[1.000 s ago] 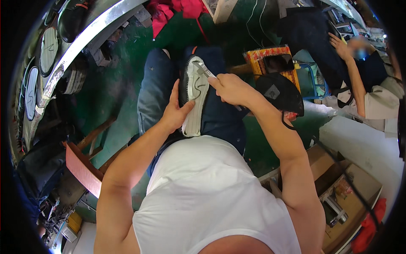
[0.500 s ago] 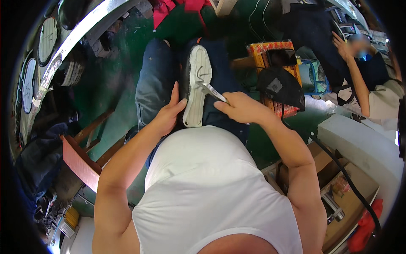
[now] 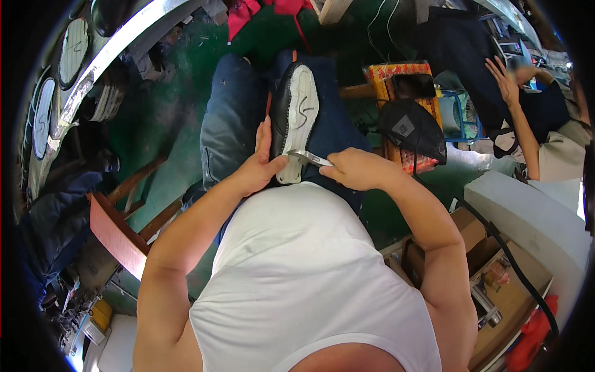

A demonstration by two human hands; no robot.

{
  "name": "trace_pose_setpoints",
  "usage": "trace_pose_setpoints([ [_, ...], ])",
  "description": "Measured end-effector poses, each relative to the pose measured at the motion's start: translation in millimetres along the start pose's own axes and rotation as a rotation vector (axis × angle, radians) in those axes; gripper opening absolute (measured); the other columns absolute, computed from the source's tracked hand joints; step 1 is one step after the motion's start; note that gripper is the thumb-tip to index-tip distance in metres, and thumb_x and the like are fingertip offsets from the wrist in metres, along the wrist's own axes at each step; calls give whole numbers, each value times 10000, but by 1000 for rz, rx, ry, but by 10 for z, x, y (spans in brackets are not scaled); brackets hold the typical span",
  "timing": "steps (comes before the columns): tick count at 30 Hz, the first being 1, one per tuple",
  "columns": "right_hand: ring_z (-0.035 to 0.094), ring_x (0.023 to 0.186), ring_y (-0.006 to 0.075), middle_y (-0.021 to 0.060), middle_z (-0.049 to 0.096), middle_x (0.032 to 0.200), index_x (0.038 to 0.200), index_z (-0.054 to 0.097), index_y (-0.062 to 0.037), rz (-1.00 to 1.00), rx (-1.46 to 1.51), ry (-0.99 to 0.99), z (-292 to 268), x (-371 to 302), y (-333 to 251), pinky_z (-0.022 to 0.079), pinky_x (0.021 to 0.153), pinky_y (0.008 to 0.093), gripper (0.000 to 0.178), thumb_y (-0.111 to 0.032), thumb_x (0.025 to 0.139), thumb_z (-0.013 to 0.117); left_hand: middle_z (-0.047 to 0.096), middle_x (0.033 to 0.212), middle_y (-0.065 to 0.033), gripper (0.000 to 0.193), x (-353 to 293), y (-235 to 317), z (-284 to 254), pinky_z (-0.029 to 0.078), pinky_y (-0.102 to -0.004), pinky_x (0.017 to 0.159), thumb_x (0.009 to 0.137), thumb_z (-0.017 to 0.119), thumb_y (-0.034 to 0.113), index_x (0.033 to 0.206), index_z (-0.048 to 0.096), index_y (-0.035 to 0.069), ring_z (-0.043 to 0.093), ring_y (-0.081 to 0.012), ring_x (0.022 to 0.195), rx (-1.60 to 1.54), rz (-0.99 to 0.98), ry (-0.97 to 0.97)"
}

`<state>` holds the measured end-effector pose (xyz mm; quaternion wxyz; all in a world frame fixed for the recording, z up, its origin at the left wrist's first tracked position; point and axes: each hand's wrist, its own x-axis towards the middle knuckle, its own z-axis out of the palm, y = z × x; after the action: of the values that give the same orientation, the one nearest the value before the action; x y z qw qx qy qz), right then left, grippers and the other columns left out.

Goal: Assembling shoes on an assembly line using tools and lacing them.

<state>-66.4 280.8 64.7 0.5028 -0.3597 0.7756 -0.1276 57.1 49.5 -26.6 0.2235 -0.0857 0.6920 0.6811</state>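
A dark shoe lies sole up along my right thigh, its pale sole point(image 3: 302, 102) facing me with a dark squiggle on it and stitching round the edge. My left hand point(image 3: 260, 162) grips the narrow heel end from the left, thumb on the sole and fingers stretched along the side. In my right hand point(image 3: 356, 168) is a silver hand tool with a curved head point(image 3: 302, 154), whose exact kind is unclear. The tool's head rests on or just over the sole near my left thumb. My right fingers wrap round its handle.
To the right, a black cap point(image 3: 409, 129) and a dark phone point(image 3: 414, 85) lie on an orange patterned surface. Another person's hand point(image 3: 503, 80) shows beyond. More soles point(image 3: 73, 53) sit on a rack at left, above a wooden chair point(image 3: 114, 229). An open cardboard box point(image 3: 514, 297) stands lower right.
The tool's head has moved down the sole toward the heel, and my right hand has come lower. The shoe has turned slightly, showing more of its dark left side. My left thumb now lies on the sole.
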Motion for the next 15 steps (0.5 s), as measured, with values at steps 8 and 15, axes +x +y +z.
trace_pose_setpoints([
  [8,613,838,470,285,635,831,916,560,29,-56,44,366,213,207,-60,484,729,508,432,-381,1011,460,-83,1601,-245,1063,6,64,37,126,-357,1195,880,673,157,1540,-156,76,7,-304,1501,57,-33,61],
  [15,585,665,88,29,589,765,967,570,-1,26,851,360,100,160,96,468,587,262,370,-335,1049,436,548,1241,-270,762,589,403,-226,434,-380,1012,915,661,394,1404,312,-75,559,-309,1158,106,-99,402],
])
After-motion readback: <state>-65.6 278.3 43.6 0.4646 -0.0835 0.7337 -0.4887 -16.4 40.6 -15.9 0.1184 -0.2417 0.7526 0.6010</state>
